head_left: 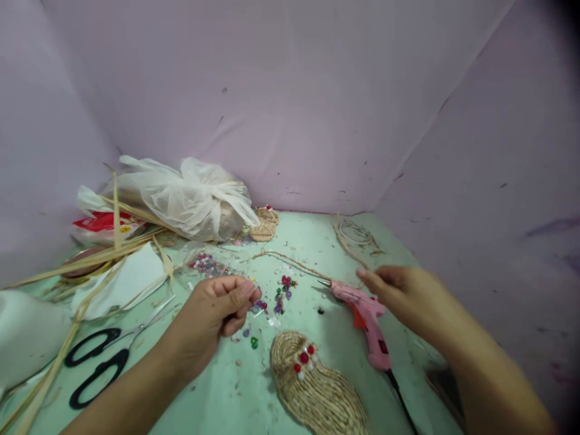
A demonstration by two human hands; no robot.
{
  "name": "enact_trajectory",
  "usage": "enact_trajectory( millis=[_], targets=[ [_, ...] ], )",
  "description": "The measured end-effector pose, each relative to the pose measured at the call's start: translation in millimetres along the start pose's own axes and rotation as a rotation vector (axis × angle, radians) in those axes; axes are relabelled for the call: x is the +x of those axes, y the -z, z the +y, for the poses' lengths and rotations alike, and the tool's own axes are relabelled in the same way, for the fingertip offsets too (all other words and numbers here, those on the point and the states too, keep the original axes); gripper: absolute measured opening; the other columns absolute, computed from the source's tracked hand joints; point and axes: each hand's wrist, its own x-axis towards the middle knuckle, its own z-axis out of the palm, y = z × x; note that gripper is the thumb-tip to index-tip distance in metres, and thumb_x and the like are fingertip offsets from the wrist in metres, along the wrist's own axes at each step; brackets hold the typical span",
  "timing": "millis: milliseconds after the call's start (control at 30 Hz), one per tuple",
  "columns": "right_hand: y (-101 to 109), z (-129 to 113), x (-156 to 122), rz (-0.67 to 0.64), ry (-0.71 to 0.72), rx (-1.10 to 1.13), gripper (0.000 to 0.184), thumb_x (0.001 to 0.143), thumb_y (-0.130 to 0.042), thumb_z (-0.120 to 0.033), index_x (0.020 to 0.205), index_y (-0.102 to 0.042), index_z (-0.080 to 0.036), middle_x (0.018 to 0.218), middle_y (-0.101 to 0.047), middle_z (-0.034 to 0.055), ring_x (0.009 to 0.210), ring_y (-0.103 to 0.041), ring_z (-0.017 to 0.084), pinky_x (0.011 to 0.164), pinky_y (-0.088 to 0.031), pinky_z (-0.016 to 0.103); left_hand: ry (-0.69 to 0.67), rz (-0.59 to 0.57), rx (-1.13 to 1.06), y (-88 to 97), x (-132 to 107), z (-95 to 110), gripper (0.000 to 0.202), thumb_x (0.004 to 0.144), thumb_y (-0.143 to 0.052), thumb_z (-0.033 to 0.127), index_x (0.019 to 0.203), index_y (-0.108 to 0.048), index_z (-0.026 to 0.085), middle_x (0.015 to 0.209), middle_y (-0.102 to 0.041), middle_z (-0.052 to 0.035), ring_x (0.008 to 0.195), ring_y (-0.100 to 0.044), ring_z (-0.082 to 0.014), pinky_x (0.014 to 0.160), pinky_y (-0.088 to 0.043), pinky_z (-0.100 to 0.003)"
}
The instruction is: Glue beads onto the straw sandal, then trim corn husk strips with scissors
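Note:
My left hand [226,305] is closed in a pinch above the loose beads; whatever lies between thumb and finger is too small to make out. Over the pink glue gun [369,320] hovers my right hand [403,296], loosely open with its fingers partly bent. The gun lies on its side, its metal nozzle pointing left. Below and between both hands lies a braided straw sole-shaped piece [317,386], with red beads [304,357] and white beads in a small cluster on it. Red, purple and green beads [285,290] are scattered just beyond my left hand.
Black-handled scissors [120,344] lie at left, near straw strips [90,266] and a white cloth-like sheet [131,281]. Behind are a tied plastic bag [190,196] and another woven piece [264,224]. Twisted cord [294,261] crosses the green tabletop. A black cable [401,402] trails from the gun.

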Motion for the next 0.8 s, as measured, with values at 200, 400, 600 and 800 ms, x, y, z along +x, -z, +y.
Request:
enact_trajectory(
  millis=[200, 400, 600, 800],
  targets=[
    [-19.7, 20.0, -20.3, -0.367, -0.179, -0.228, 0.047, 0.074, -0.045, -0.054, 0.041, -0.053, -0.021, 0.045, -0.054, 0.0036, 0.044, -0.048, 0.016, 0.044, -0.028, 0.027, 0.028, 0.135, 0.029, 0.7, -7.3, -29.1, 0.030, 0.070, -0.064, 0.041, 0.062, -0.056, 0.013, 0.042, -0.038, 0.0079, 0.039, -0.025, -0.0021, 0.043, -0.015, -0.019],
    [-38.5, 30.9, -26.2, -0.333, -0.304, 0.002, 0.018, 0.068, -0.052, -0.032, 0.054, -0.050, -0.021, 0.048, -0.057, 0.0029, 0.045, -0.052, 0.017, 0.042, -0.031, 0.026, 0.019, 0.213, 0.147, -1.9, -13.6, -59.1, 0.030, 0.069, -0.062, 0.042, 0.060, -0.056, 0.014, 0.037, -0.036, 0.0082, 0.038, -0.026, -0.0045, 0.043, -0.017, -0.020],
    [-46.5, 37.0, -31.9, -0.135, -0.467, 0.790, 0.021, 0.067, -0.058, -0.029, 0.084, -0.049, -0.021, 0.060, -0.051, -0.0029, 0.049, -0.051, 0.013, 0.052, -0.046, 0.028, 0.008, 0.190, 0.238, -1.1, -14.4, -59.6, 0.031, 0.070, -0.059, 0.044, 0.063, -0.056, 0.014, 0.036, -0.036, 0.0083, 0.038, -0.026, -0.0050, 0.042, -0.019, -0.020],
    [-25.8, 23.9, -48.0, -0.080, -0.342, 1.079, 0.021, 0.070, -0.063, -0.034, 0.087, -0.054, -0.025, 0.069, -0.052, 0.0008, 0.054, -0.046, 0.013, 0.046, -0.039, 0.023, -0.029, 0.194, 0.229, 0.0, -14.5, -61.1, 0.028, 0.072, -0.056, 0.042, 0.063, -0.056, 0.015, 0.037, -0.037, 0.0081, 0.038, -0.028, -0.0054, 0.042, -0.022, -0.020]
  ],
)
